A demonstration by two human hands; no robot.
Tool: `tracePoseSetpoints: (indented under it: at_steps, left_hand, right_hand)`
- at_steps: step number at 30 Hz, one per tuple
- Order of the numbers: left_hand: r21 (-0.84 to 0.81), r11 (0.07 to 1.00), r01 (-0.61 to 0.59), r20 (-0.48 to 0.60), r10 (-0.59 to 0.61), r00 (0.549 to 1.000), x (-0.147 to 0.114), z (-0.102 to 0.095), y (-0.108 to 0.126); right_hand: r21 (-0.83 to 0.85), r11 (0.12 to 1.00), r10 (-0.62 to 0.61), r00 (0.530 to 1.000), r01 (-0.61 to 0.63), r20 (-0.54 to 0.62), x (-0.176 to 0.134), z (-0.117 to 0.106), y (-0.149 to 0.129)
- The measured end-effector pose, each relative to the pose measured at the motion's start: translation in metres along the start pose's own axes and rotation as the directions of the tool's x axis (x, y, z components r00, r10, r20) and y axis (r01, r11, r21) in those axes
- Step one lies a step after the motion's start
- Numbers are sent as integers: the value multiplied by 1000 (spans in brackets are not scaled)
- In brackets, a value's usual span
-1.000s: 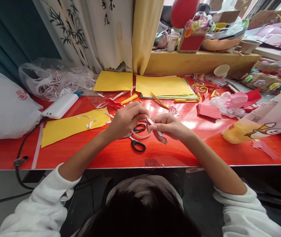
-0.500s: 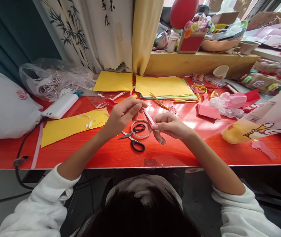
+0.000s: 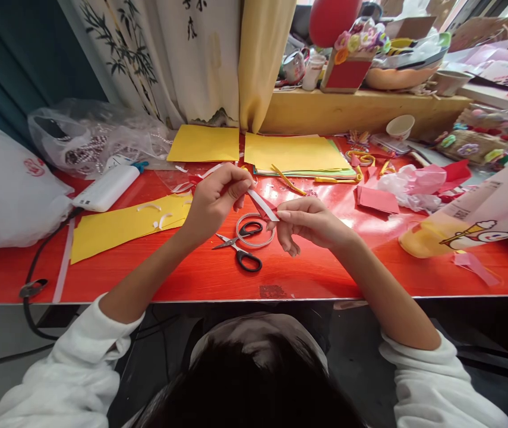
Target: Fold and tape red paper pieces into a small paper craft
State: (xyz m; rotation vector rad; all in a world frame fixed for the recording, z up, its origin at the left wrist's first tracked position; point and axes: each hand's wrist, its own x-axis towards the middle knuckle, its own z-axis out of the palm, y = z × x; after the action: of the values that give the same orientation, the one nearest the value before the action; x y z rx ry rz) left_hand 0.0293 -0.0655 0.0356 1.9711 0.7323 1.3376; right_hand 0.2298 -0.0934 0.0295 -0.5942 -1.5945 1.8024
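Observation:
Between my two hands stretches a narrow white strip (image 3: 262,205), with a small piece of red paper (image 3: 273,207) along its edge. My left hand (image 3: 218,196) pinches the strip's upper end between thumb and fingertips, and a bit of yellow shows at those fingertips. At the lower end, my right hand (image 3: 309,223) closes thumb and forefinger on the strip, its other fingers loosely curled. Below them lie black-handled scissors (image 3: 248,261), partly open, and a clear ring, perhaps a roll of tape (image 3: 256,245), overlapping one handle.
Yellow paper sheets (image 3: 293,153) lie at the back of the red table (image 3: 218,285). On the left are a yellow strip with white scraps (image 3: 115,235), a white power bank (image 3: 106,189) and plastic bags. Red paper pieces (image 3: 376,200) and a drink cup (image 3: 467,214) stand right.
My hands have drawn slightly apart, and more of the white strip and red paper shows between them. My left hand has shifted a little up and left.

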Motion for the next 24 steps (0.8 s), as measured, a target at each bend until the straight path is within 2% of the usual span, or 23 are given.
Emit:
tracePoseSetpoints:
  at_steps: [6, 24]
  left_hand:
    - [8, 1000, -27, 45, 27, 999, -1, 3, -1]
    - [66, 996, -57, 23, 56, 998, -2, 4, -2]
  right_hand:
    - [-33, 999, 41, 998, -39, 49, -1, 2, 1]
    - [-36, 998, 64, 991, -60, 114, -3, 1, 2]
